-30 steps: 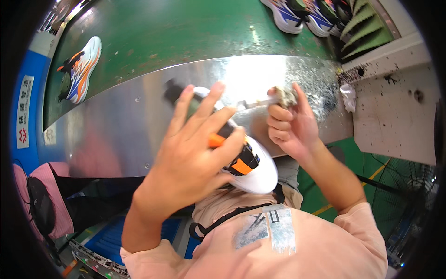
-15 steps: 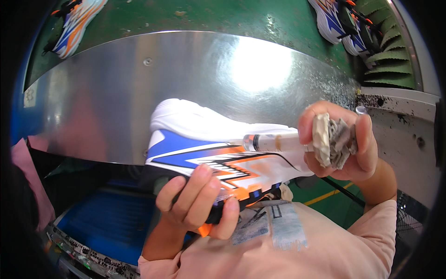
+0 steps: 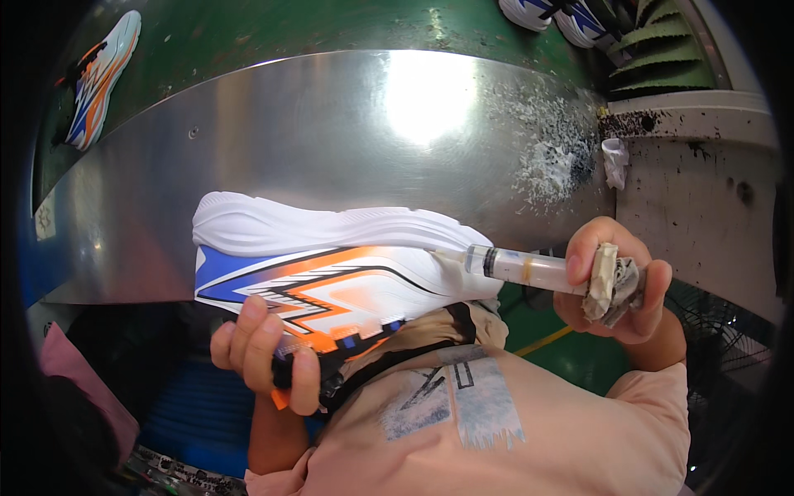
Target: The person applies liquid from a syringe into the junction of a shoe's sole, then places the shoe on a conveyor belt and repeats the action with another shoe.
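Note:
My left hand [image 3: 260, 351] grips a sneaker [image 3: 331, 269] by its collar and lace area, turned on its side with the white sole [image 3: 322, 227] facing away from me. The upper is white, blue and orange with black lines. Closed round a clear syringe [image 3: 538, 270], my right hand [image 3: 624, 285] has its fingers at the rear end, where a crumpled cream and grey wad [image 3: 610, 285] is wrapped. The thin tip points left at the seam between sole and upper, near the toe; whether it touches I cannot tell.
A metal sheet [image 3: 289, 124] lies beyond the shoe, with white residue [image 3: 554, 169] at its right. Behind it, a green surface [image 3: 331, 29] carries another sneaker [image 3: 103, 78] at left and more shoes [image 3: 579, 25] at right. White crumpled scrap [image 3: 614, 163] rests by a pale ledge [image 3: 686, 112].
The syringe tip has moved along the seam from the shoe's middle toward its toe. The shoe and both hands now appear further left, and the view has shifted.

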A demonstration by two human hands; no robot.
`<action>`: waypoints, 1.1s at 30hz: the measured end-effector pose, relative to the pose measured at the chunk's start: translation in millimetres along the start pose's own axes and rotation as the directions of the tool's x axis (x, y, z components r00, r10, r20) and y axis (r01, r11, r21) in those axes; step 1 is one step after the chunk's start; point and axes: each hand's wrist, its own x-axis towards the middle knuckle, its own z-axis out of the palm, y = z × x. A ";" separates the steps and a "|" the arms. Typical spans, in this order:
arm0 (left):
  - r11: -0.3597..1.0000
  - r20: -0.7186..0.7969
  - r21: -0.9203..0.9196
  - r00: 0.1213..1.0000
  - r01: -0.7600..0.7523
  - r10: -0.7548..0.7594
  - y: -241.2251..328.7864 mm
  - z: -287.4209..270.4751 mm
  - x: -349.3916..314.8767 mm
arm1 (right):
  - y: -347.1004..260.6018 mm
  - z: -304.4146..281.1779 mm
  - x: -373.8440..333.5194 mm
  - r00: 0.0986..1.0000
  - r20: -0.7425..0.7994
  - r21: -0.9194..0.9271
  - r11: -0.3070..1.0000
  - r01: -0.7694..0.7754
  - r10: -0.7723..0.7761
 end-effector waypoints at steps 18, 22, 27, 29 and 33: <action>0.995 0.318 -0.098 0.946 -0.037 0.066 -53.0 -28.3 37.7 | 84.5 37.7 21.7 0.921 -0.232 0.514 0.764 0.389 -0.312; 0.997 0.361 -0.063 0.930 -0.049 0.069 -57.6 -25.7 45.9 | 85.6 42.9 25.1 0.914 -0.254 0.468 0.787 0.401 -0.315; 0.995 0.437 -0.100 0.898 0.000 0.044 -61.5 -17.9 58.2 | 78.7 51.4 33.8 0.854 -0.363 0.235 0.851 0.470 -0.372; 0.996 0.458 -0.092 0.889 0.020 0.025 -64.5 -22.5 69.2 | 76.3 58.3 35.4 0.857 -0.346 0.223 0.854 0.471 -0.382; 0.987 0.506 -0.154 0.862 0.050 0.035 -71.6 -9.2 81.6 | 79.9 63.3 39.4 0.856 -0.363 0.162 0.880 0.447 -0.368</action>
